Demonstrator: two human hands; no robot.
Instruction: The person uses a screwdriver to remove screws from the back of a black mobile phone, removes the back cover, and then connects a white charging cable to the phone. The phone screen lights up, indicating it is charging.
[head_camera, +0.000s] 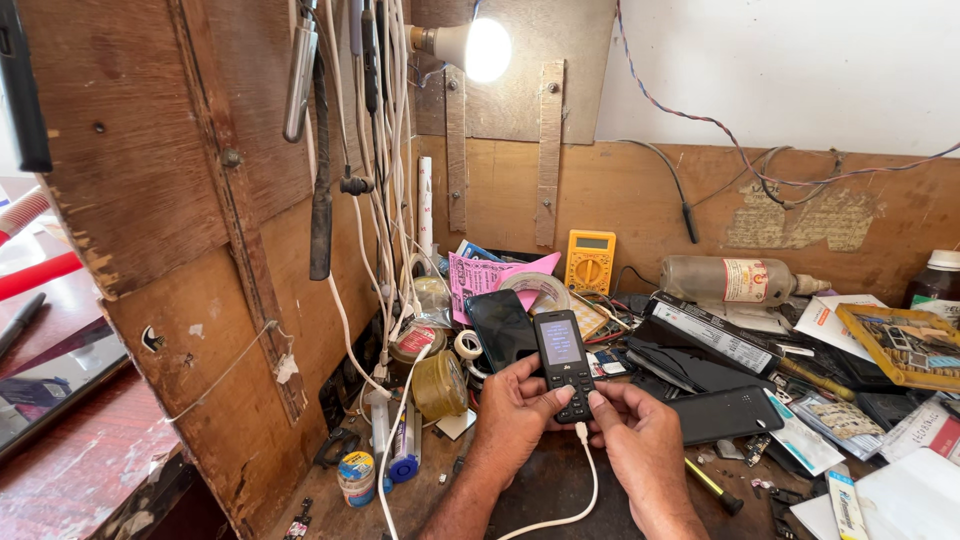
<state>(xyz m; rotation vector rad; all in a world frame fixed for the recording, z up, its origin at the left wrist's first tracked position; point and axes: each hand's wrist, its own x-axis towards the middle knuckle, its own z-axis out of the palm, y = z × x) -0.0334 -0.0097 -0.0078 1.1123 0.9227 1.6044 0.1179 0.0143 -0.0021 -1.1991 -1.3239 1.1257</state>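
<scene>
Rough plywood boards wall in the cluttered bench, with white cables hanging beside a glowing bulb. Both hands hold a small black keypad phone upright over the bench, its grey screen lit. The left hand curls its fingers behind the phone's edge, thumb bent onto the keys; the right hand closes its fingers around the lower corner. A white cable plugs into the phone's base and loops down out of frame. A yellow multimeter, tape roll and clear plastic bottle lie behind; the small parts at right are too jumbled to make out
</scene>
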